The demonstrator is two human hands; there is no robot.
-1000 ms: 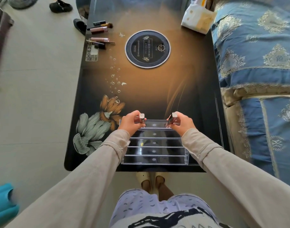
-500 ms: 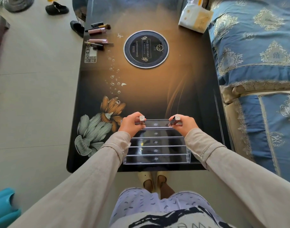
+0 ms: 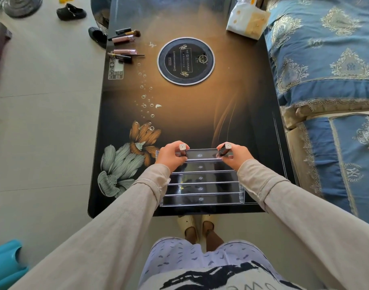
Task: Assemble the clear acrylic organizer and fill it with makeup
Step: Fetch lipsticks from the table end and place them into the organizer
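Note:
A clear acrylic organizer (image 3: 202, 186) with several stepped tiers stands at the near edge of the dark glass table (image 3: 200, 105). My left hand (image 3: 171, 156) grips an upright dark lipstick tube (image 3: 182, 150) with a pale cap at the left end of the top tier. My right hand (image 3: 236, 156) grips a second lipstick tube (image 3: 224, 150) at the right end of the same tier, tilted slightly. More makeup (image 3: 125, 46), pink tubes, a brush and dark pencils, lies at the far left corner.
A round black cooktop disc (image 3: 186, 60) is set into the table's middle, with a printed control panel (image 3: 116, 69) at the left edge. A white packet (image 3: 247, 21) lies at the far right corner. A blue-covered sofa (image 3: 330, 80) borders the right; shoes (image 3: 71, 11) sit on the floor.
Both hands stay at the top tier holding their tubes; the right tube has come more upright. The view has shifted slightly.

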